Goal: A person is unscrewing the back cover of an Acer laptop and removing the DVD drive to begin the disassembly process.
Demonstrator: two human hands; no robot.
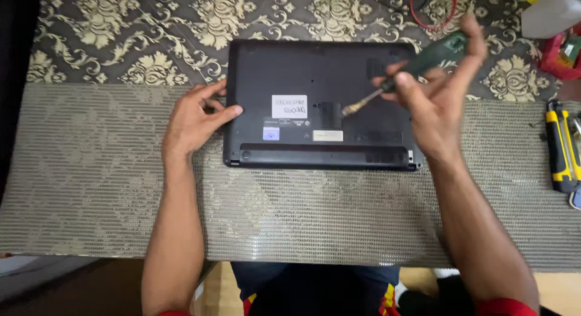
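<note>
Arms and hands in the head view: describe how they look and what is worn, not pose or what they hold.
Both forearms are bare from wrist to near the elbow. The left hand and right hand wear no gloves, and no rings, watch or bracelets show. Red sleeve edges appear at the bottom of the frame on both arms.

Grey mesh mat (91,189) over patterned tablecloth (121,44)

L hand (195,117) flat, fingers spread — R hand (437,92) raised, fingers pinched shut.
</note>
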